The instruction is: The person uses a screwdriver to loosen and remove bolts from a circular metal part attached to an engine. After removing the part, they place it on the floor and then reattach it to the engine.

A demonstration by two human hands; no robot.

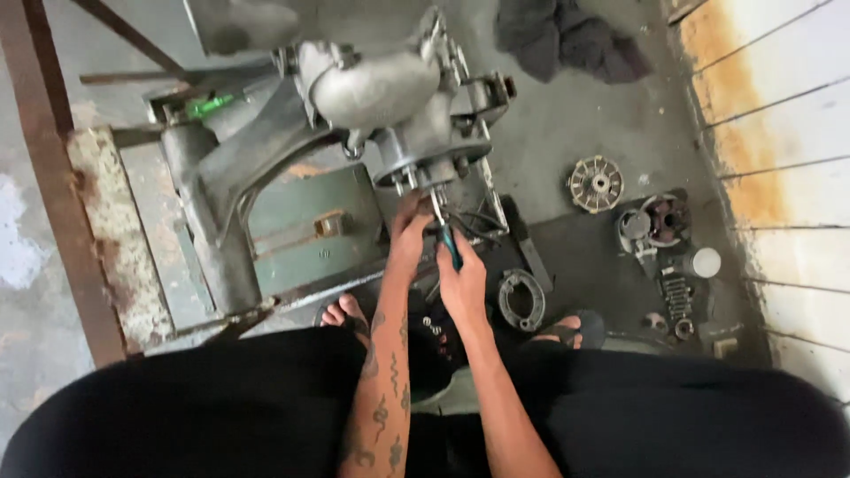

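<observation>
A grey metal scooter engine [372, 97] with its long casing arm rests on a worn green stand [305, 235]. My left hand [409, 232] reaches under the round hub at the engine's lower end and touches the parts there. My right hand [462, 281] is shut on a screwdriver [447, 237] with a teal handle, its shaft pointing up into the same spot. The fingertips of both hands are partly hidden by the hub and wiring.
Loose engine parts lie on the dark floor to the right: a finned round fan [596, 183], a brake-shoe ring [521, 299], a cylinder and spring pieces [666, 239]. Dark rags [567, 40] lie at the top. A white tiled wall [779, 177] stands on the right, a rusty frame [53, 177] on the left.
</observation>
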